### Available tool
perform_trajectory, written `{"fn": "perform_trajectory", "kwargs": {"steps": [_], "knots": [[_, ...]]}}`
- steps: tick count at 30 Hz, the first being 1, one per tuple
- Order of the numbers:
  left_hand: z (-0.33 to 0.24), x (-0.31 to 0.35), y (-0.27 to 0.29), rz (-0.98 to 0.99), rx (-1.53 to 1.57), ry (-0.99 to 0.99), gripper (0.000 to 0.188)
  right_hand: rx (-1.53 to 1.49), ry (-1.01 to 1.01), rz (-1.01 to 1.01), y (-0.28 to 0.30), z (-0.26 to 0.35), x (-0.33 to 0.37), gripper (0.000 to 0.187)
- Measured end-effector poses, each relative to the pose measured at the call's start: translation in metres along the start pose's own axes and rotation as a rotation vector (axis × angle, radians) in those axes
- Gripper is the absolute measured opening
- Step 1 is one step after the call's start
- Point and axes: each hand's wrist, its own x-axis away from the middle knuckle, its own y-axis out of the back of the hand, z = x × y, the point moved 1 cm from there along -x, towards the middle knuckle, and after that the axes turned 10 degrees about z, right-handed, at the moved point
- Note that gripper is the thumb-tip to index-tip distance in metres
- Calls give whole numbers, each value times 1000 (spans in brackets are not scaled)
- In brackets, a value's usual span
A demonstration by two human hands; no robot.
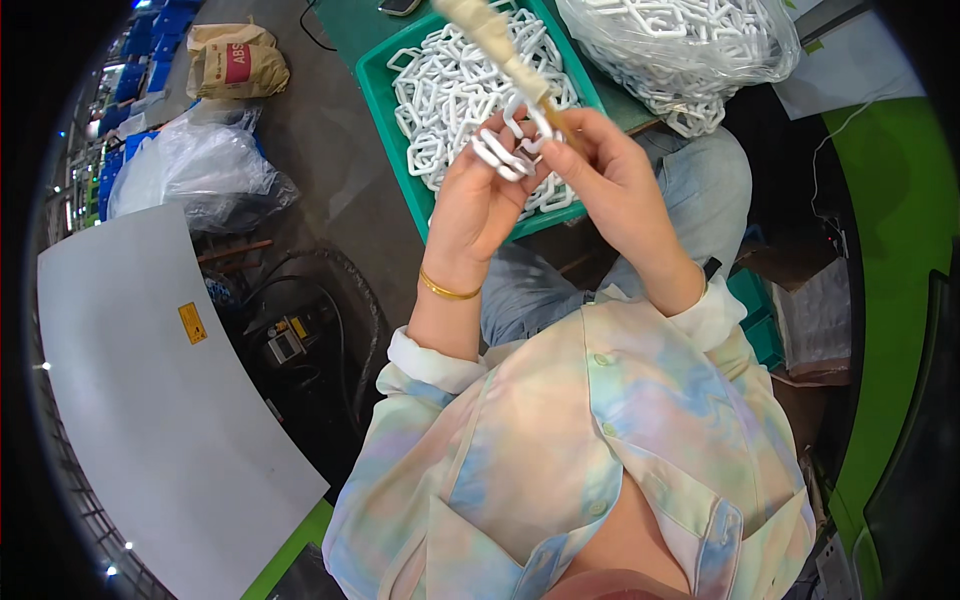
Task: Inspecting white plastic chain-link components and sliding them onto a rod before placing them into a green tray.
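Observation:
Over a green tray [381, 118] heaped with loose white plastic links [452, 90], both my hands are raised close together. My left hand [478, 200] is closed around several white chain links [502, 157]. With thumb and fingers pinched, my right hand [615, 175] grips a white link [533, 122] beside them. A cream-coloured, wrapped-looking stick [495, 42] with a brownish tip slants down from the upper edge to my right fingers. Whether those fingers also hold it I cannot tell.
A clear plastic bag [690, 45] full of white links stands right of the tray on the green table [345, 22]. At left are a brown paper sack [236, 62], a translucent plastic bag [200, 165] and a grey panel [150, 390]. Cables [345, 290] run along the floor.

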Motion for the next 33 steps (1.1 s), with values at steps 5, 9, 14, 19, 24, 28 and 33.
{"fn": "perform_trajectory", "kwargs": {"steps": [5,9,14,19,24,28,33], "knots": [[-7,-1,3,98,606,53,29,-32,71,-137,21,8,11,23],[-13,-9,-8,148,590,78,21,43,98,-272,38,12,28,23],[-32,-44,-27,158,-27,-24,24,145,61,-422,79,-11,64,22],[-50,-106,-68,393,-78,11,23,192,59,-599,112,-38,98,23],[-19,-124,-86,407,407,152,24,176,-25,-517,103,-18,109,28],[-19,-135,-89,302,510,144,20,165,-7,-451,104,-18,100,29],[-25,-146,-82,351,604,164,24,155,-26,-417,106,-13,94,28]]}}
